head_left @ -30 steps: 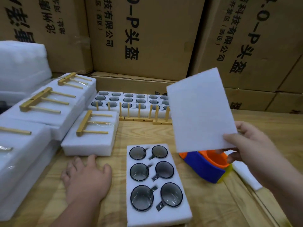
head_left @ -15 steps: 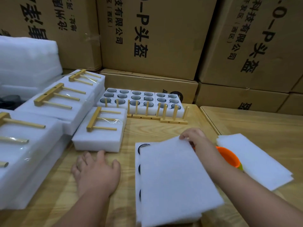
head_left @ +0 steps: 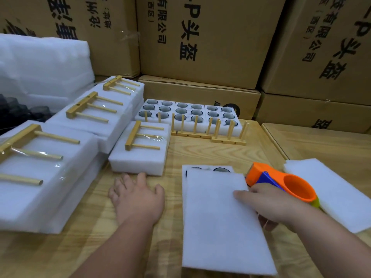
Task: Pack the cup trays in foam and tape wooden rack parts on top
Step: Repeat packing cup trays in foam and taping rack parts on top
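Note:
A white foam cup tray lies on the table in front of me, with only two dark cup rims showing at its far end. A thin white foam sheet covers the remainder of it and overhangs toward me. My right hand holds the sheet's right edge, with fingers on top and the thumb curled at the edge. My left hand rests flat on the table left of the tray, holding nothing. Two loose wooden rack parts stand upright farther back.
An orange and blue tape dispenser sits just behind my right hand. More foam sheets lie at the right. Packed foam blocks with taped wooden parts fill the left side. Uncovered cup trays and stacked cardboard boxes stand behind.
My right hand brought the foam sheet down from the air onto the cup tray, then slid from its far edge to its right edge. The left hand stayed on the table.

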A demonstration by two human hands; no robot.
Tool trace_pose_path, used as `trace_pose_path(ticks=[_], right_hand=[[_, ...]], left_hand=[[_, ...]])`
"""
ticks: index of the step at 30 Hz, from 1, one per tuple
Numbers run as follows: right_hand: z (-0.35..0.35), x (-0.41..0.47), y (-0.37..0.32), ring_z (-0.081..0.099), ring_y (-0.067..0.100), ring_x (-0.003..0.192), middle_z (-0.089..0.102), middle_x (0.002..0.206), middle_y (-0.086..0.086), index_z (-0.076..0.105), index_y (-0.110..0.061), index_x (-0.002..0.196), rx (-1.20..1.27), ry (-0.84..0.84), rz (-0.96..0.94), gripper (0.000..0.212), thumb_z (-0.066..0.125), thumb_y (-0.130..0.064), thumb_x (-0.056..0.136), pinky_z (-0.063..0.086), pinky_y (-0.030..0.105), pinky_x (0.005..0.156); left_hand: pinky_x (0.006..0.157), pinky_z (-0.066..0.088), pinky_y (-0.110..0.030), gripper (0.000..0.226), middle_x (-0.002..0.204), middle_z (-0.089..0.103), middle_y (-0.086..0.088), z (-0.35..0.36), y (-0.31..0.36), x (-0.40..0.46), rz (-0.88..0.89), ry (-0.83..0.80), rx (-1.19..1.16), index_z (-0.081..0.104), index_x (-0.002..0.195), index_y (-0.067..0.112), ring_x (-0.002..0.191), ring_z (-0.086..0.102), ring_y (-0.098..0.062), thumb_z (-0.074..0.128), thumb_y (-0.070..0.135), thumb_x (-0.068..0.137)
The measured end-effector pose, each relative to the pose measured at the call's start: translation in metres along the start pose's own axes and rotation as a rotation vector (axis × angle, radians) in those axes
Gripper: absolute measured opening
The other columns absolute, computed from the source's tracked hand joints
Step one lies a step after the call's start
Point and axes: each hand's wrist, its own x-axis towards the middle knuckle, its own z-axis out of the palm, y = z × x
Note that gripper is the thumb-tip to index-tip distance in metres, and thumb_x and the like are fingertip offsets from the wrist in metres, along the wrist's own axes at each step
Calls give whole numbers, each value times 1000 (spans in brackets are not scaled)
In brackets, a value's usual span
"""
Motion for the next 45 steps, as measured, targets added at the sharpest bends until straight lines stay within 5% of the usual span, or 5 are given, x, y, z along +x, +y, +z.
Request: trace_pose_path(ticks=[17, 22, 29, 38, 45], right_hand=[[24, 26, 3, 59, -2, 52, 65, 62, -15, 64, -21, 80, 280, 356, -151, 26, 65, -45, 90, 45, 26, 54], [39, 24, 27, 75, 27, 99, 77, 108, 4, 75, -26, 110, 945, 18, -183, 27, 63, -44, 94, 57, 48, 90], [51, 24, 44, 73, 26, 97, 76, 106, 16, 70, -3, 113, 1246, 319, -236, 30, 47, -20, 104, 55, 37, 80], [51, 21, 46, 67, 18, 69, 73, 80, 12, 74, -9, 83, 1123, 254, -348, 28, 56, -22, 100, 53, 28, 60], [50, 7, 43, 68, 22, 69, 74, 79, 10, 73, -19, 72, 1010, 152, -325, 17, 67, -25, 86, 55, 31, 59]], left_hand=[[121, 13, -53, 55, 157, 32, -19, -2, 0, -1, 6, 2, 2, 47, 136, 30, 148, 20, -38, 37, 58, 89], [122, 11, -53, 55, 158, 31, -19, -1, 0, -1, 2, 0, -5, 47, 136, 30, 149, 18, -38, 36, 57, 89], [123, 10, -53, 50, 154, 38, -9, -5, -1, -2, 18, -2, -104, 51, 136, 28, 147, 23, -36, 42, 50, 91], [81, 48, -25, 12, 91, 72, 15, -11, -3, -34, 114, -58, -962, 68, 94, 31, 92, 64, 1, 61, 40, 93], [88, 46, -16, 41, 107, 68, 13, 5, 2, -63, 468, -138, -1118, 68, 108, 26, 105, 64, -8, 53, 56, 83]])
